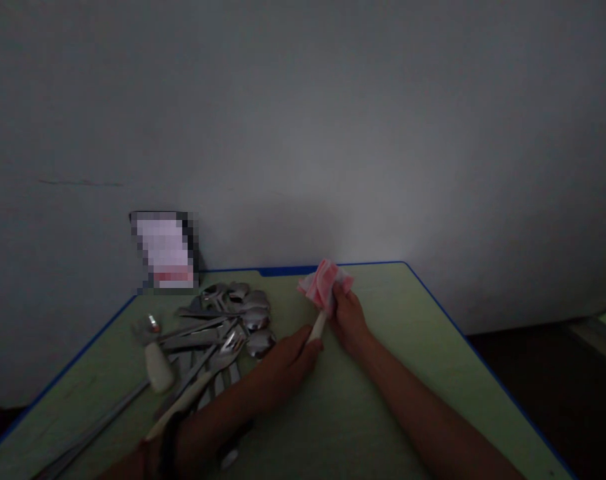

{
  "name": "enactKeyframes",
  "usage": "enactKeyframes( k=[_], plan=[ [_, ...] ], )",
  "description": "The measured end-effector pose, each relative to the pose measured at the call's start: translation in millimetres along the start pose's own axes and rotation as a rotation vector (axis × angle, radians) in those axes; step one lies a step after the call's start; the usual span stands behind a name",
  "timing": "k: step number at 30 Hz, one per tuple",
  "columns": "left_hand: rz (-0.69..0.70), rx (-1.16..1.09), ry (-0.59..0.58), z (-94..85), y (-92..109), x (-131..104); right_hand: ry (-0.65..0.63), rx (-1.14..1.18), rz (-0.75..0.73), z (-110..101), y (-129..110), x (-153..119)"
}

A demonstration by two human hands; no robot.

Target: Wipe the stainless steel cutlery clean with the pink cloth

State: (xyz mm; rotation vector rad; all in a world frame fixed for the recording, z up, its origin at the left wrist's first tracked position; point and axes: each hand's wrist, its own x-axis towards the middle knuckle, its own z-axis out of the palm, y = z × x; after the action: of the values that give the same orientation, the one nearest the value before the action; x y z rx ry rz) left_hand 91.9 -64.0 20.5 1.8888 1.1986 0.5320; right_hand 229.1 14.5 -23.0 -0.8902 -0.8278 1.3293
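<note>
My left hand (295,357) is closed around the pale handle of a utensil (318,327), which slants up and to the right. The far end of that utensil is hidden inside a pink and white cloth (323,283), so its kind does not show. My right hand (350,319) grips the cloth, pinching it around the utensil's end. Left of my left hand lies a pile of metal cutlery, with several spoons (257,319) and a fork (233,341) among it. My left forearm covers part of the pile.
A utensil with a thick pale handle (159,368) lies at the pile's left side. Long thin metal pieces (103,417) stretch toward the front left. A blurred-out upright screen (165,250) leans on the wall at the back left. The green table (413,320) has a blue edge.
</note>
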Motion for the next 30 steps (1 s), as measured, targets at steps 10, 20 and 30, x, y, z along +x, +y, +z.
enactKeyframes(
  k=[10,20,30],
  plan=[
    [-0.011,-0.157,-0.064,0.7,-5.3,-1.2,-0.058,-0.128,-0.001,-2.2,-3.3,-2.9],
    [-0.032,-0.216,-0.052,0.4,-3.9,-2.5,-0.134,-0.174,-0.001,-2.8,-9.5,-6.9],
    [-0.037,-0.197,-0.058,-0.4,-3.0,-1.4,-0.142,-0.119,-0.003,-2.6,-6.7,-5.0]
  ],
)
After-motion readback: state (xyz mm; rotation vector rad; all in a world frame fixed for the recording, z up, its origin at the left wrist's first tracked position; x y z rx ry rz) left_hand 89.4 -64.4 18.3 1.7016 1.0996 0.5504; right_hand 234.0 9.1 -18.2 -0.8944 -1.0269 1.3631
